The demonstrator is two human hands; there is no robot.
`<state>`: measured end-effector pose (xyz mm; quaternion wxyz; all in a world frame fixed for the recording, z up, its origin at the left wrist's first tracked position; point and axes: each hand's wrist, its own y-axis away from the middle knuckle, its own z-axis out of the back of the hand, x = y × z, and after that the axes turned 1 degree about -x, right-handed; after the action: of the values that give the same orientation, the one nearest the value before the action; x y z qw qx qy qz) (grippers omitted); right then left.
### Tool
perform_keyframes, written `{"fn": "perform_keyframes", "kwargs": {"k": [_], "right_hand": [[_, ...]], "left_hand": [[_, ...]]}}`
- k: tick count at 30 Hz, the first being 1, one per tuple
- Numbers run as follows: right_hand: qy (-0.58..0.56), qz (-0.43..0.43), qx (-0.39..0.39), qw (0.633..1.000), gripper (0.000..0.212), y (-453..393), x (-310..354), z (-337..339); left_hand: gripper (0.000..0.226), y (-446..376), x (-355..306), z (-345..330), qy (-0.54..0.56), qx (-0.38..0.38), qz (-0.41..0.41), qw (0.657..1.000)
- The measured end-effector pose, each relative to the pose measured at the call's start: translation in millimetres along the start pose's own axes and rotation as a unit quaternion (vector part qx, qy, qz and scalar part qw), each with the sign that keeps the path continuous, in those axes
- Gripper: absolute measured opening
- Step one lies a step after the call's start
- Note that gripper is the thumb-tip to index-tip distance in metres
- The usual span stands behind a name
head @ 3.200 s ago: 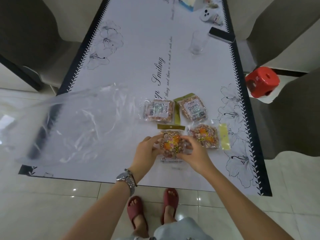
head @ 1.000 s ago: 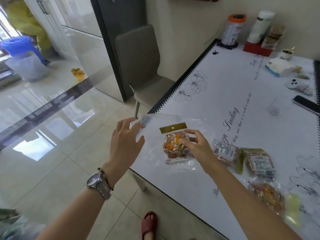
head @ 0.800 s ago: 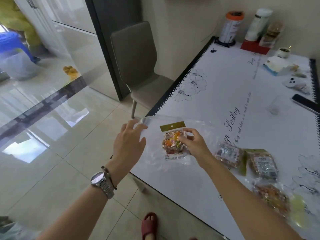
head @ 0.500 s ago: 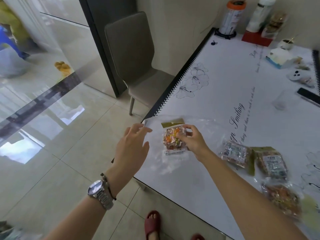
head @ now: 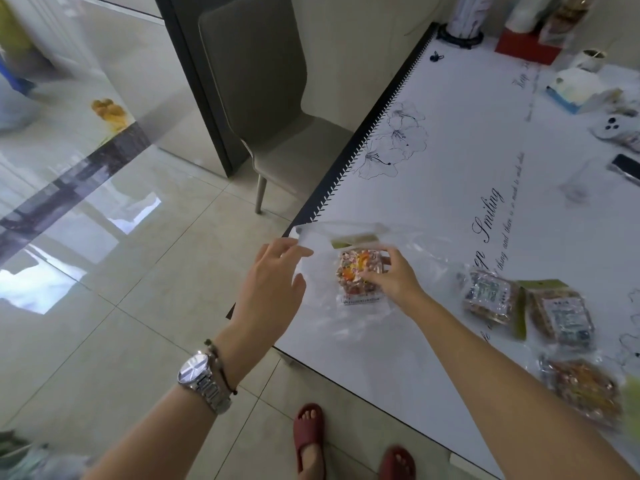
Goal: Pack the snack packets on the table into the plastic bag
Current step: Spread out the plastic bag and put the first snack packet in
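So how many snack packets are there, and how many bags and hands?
Snack packets: 4, one held and three on the table
Plastic bag: 1
Hands: 2, left hand and right hand
Total: 7

The table [head: 450, 202] is white with a black sawtooth border, black line-drawn flowers and script. The bag [head: 408, 247] is clear. The held packet [head: 358, 271] shows orange, yellow and brown under an olive header. The sandals [head: 310, 434] are dark red, the watch [head: 204, 379] silver, the chair [head: 263, 98] grey.
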<state>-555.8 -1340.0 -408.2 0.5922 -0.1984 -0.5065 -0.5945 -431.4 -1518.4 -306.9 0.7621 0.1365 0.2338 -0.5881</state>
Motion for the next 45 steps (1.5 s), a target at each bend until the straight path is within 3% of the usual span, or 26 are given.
{"fn": "perform_keyframes", "kwargs": {"k": [6,20,26,29,33,45], "right_hand": [[0.134,0.026,-0.023,0.990,0.074,2,-8,-2],[0.235,0.096,-0.015,0.967,0.050,39,-12,6],[0.232,0.120,0.016,0.965,0.041,72,-7,21],[0.218,0.138,0.031,0.966,0.037,92,-1,42],[0.192,0.153,0.023,0.969,0.033,119,-2,85],[0.137,0.068,-0.090,0.984,0.033,186,-83,246]], "left_hand": [[0.036,0,2,-1,0.007,0.010,-0.005,1.000],[0.035,12,-18,-8,-0.010,0.005,-0.005,1.000],[0.029,18,-30,-5,-0.116,0.021,0.007,0.993],[0.026,20,-44,-4,-0.162,-0.004,0.004,0.987],[0.022,20,-75,-8,-0.145,-0.012,-0.035,0.989],[0.023,41,-212,-91,-0.054,0.084,-0.181,0.978]]}}
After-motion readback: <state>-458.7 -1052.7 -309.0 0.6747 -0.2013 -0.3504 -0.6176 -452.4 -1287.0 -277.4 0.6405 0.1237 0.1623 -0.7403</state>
